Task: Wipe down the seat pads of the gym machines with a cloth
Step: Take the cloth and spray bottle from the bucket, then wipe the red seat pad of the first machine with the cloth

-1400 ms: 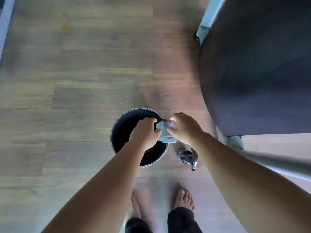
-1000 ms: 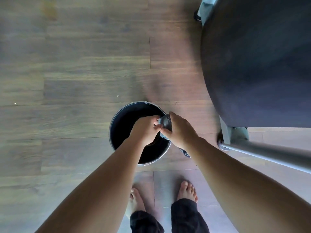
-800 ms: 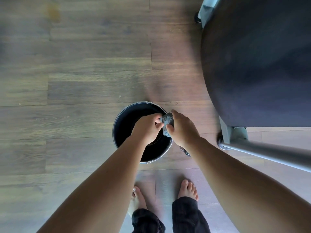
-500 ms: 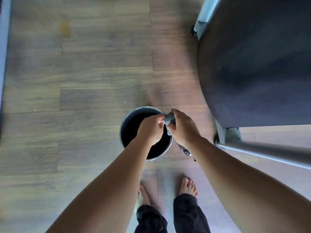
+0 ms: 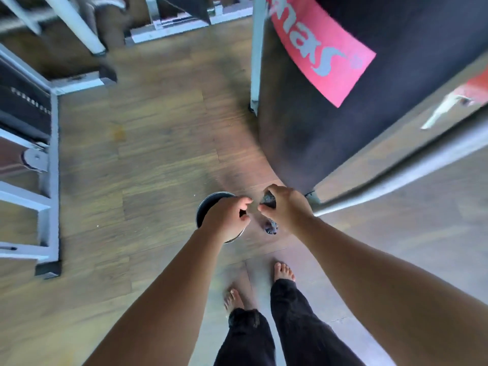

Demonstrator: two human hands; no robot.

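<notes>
Both hands hover over the wooden floor (image 5: 158, 143): the right hand (image 5: 286, 207) is closed around a dark wadded cloth (image 5: 268, 199), while the left hand (image 5: 227, 217) hangs loosely curled and holding nothing, just above the black bucket (image 5: 211, 204). The 2 hands sit close but apart, with a small gap between the fingertips. Beside them rises the dark seat pad (image 5: 343, 122) with its pink label (image 5: 324, 51) (a small shiny object (image 5: 270, 229) lies on the floor below, possibly a spray nozzle).

A gym — grey steel machine frames (image 5: 50, 154) stand on wood-plank floor (image 5: 158, 154); a dark padded seat (image 5: 369, 114) carries a pink logo band (image 5: 324, 56); a weight stack (image 5: 23, 107) sits left.
</notes>
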